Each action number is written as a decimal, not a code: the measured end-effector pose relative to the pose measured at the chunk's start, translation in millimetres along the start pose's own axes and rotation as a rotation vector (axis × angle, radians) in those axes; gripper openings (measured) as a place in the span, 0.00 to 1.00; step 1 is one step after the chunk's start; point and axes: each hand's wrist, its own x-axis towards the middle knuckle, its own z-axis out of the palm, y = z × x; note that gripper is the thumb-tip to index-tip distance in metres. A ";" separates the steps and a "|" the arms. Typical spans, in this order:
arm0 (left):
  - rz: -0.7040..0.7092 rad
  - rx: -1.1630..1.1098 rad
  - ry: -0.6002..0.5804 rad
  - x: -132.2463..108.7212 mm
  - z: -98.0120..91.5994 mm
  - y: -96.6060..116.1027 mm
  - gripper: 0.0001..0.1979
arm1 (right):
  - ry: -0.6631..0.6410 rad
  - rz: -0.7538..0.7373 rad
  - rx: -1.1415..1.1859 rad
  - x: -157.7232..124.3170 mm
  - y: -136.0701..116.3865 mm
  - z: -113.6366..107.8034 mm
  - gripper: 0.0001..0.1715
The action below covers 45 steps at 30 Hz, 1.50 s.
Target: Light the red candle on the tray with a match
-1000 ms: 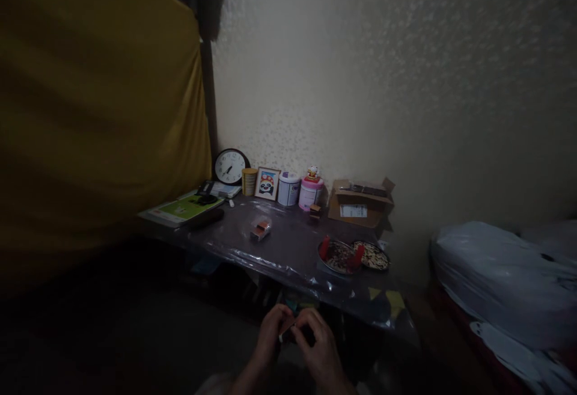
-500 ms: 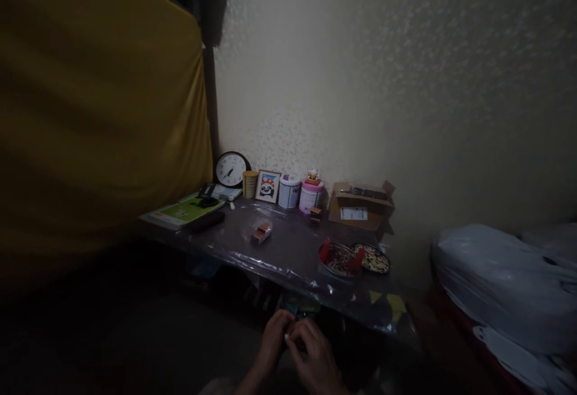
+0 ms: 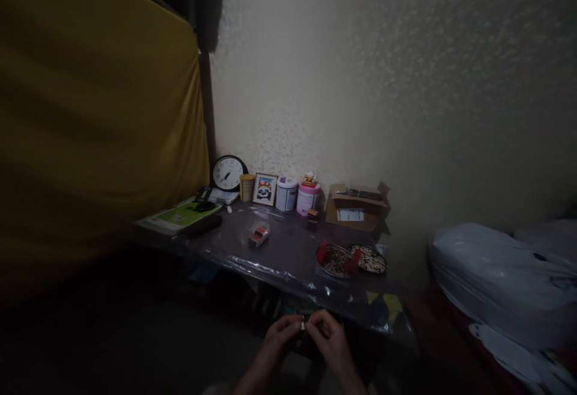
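A small white object (image 3: 303, 326) shows between the fingertips of both hands, in front of the table edge; it is too small and dim to name. My left hand (image 3: 283, 333) is closed, with thumb and index finger pinched on it. Just to the right, my right hand (image 3: 329, 336) has its thumb and fingers bent together against the same spot. Nearest on the table is a round dish (image 3: 332, 273) of small dark reddish pieces with red upright parts at its sides. Partly behind it lies a second dish (image 3: 384, 267) of pale, dark-speckled pieces.
A plastic-covered table (image 3: 288, 251) carries a small orange-and-white packet (image 3: 258, 235), a clock (image 3: 229, 172), a panda picture (image 3: 264, 189), a white tub (image 3: 286, 195), a pink tub (image 3: 308, 199) and a cardboard box (image 3: 358, 207). A yellow curtain (image 3: 99, 118) hangs left; a wrapped white bundle (image 3: 491, 275) lies right.
Both hands have moved a little to the right and their fingertips have drawn slightly apart, with the white object more visible between them. The view has shifted slightly.
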 end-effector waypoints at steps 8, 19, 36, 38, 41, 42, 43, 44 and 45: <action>-0.062 -0.112 0.003 4.7 -5.9 -8.0 0.13 | 0.141 0.240 0.358 6.1 -1.0 -12.2 0.18; -0.057 -0.181 -0.157 -5.4 -3.4 -2.8 0.12 | 0.163 0.286 0.407 9.1 4.9 -16.8 0.22; -0.005 -0.195 -0.134 0.8 -7.3 -8.4 0.11 | 0.090 -0.063 -0.187 -4.5 1.0 -6.8 0.12; -0.013 -0.201 -0.099 1.3 -7.4 -8.5 0.10 | 0.088 -0.095 -0.222 -4.8 0.2 -7.4 0.11; -0.024 -0.203 -0.062 -1.4 -4.2 -4.5 0.11 | 0.092 -0.129 -0.244 -5.0 -0.7 -8.0 0.10; -0.029 -0.198 -0.058 -2.8 -2.8 -2.8 0.11 | 0.098 -0.134 -0.245 -5.0 -1.2 -8.1 0.11; -0.033 -0.191 -0.059 -4.1 -1.4 -1.2 0.12 | 0.101 -0.137 -0.243 -5.0 -1.8 -8.0 0.11; -0.036 -0.186 -0.060 -5.1 -0.3 0.0 0.12 | 0.104 -0.136 -0.239 -5.1 -2.3 -7.9 0.11; -0.038 -0.182 -0.057 -5.7 0.3 0.7 0.12 | 0.101 -0.131 -0.235 -5.1 -2.8 -7.9 0.10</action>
